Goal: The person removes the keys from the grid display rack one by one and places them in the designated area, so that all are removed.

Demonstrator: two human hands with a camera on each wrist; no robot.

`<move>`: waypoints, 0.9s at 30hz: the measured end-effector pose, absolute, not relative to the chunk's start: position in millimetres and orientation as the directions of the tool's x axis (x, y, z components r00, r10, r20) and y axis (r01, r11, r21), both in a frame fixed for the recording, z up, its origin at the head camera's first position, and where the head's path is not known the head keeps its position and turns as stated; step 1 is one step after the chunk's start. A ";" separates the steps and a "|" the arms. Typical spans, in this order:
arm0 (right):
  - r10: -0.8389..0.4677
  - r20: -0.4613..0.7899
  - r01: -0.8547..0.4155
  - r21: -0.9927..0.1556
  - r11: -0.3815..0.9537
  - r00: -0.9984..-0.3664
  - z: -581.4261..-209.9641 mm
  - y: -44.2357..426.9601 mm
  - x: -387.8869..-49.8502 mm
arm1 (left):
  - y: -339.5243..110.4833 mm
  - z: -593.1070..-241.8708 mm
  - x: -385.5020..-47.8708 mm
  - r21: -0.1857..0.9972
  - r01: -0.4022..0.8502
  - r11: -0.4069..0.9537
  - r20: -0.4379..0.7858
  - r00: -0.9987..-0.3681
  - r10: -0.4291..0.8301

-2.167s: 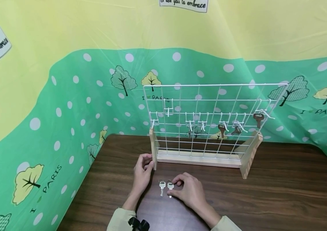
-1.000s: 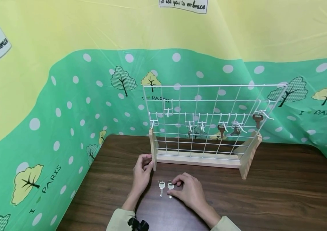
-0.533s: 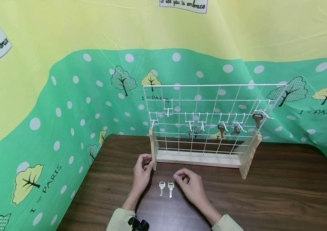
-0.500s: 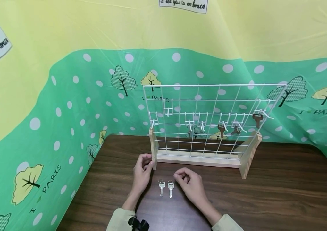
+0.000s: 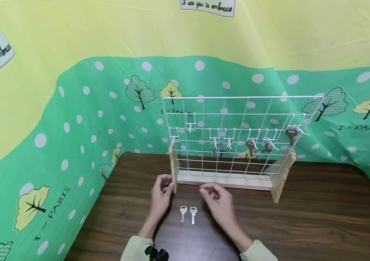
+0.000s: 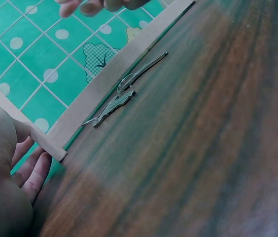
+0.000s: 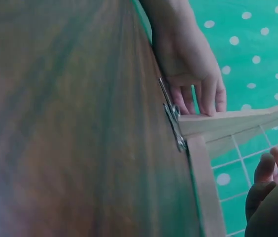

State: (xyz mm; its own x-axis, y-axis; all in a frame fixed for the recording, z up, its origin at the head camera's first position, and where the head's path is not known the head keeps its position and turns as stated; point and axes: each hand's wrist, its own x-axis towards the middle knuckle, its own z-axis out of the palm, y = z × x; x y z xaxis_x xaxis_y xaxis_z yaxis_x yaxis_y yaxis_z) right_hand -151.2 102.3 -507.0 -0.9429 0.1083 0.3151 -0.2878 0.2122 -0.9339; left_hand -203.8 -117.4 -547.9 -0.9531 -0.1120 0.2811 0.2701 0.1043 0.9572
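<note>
Two silver keys (image 5: 183, 209) with small rings lie side by side on the table, the right-hand key (image 5: 193, 210) closer to my right hand. My left hand (image 5: 160, 195) grips the left wooden side piece (image 5: 173, 168) of a white wire rack (image 5: 224, 128); the left wrist view shows fingers behind that wood (image 6: 48, 143). Just above and right of the keys, my right hand (image 5: 219, 203) hovers before the rack's base with loosely curled fingers and nothing held. Several white hooks hang on the grid, and dark keys (image 5: 291, 136) hang on some at the right.
The rack's right wooden side (image 5: 283, 177) stands on the dark brown table (image 5: 328, 210). Behind and to the left hangs a green and yellow cloth (image 5: 103, 101) with printed trees. A black wrist device (image 5: 157, 253) sits at my left sleeve.
My right hand has left the right-hand loose key, moving up and slightly right toward the rack's base. Both loose keys stay where they were, and my left hand has not moved.
</note>
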 end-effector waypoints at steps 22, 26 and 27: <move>0.265 0.307 -0.323 -0.946 -0.017 -0.914 -461.2 111.8 -166.6 | -116.0 -548.6 -204.3 0.954 0.291 0.076 0.298 -0.948 -0.110; 0.289 0.301 -0.329 -0.943 -0.050 -0.909 -453.4 113.8 -171.3 | -116.3 -549.2 -204.3 0.954 0.291 0.073 0.298 -0.948 -0.114; 0.291 0.302 -0.331 -0.942 -0.056 -0.908 -451.8 114.0 -172.4 | -116.4 -549.5 -204.3 0.954 0.291 0.073 0.298 -0.948 -0.114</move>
State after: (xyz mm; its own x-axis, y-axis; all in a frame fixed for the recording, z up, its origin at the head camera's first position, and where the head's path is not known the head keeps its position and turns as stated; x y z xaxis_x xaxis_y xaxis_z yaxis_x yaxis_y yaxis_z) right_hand -172.4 114.0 -451.8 -0.9079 0.2909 0.3018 -0.3312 -0.0564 -0.9419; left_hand -204.3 -116.4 -549.5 -0.9477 -0.1142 0.2981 0.2912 0.0734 0.9538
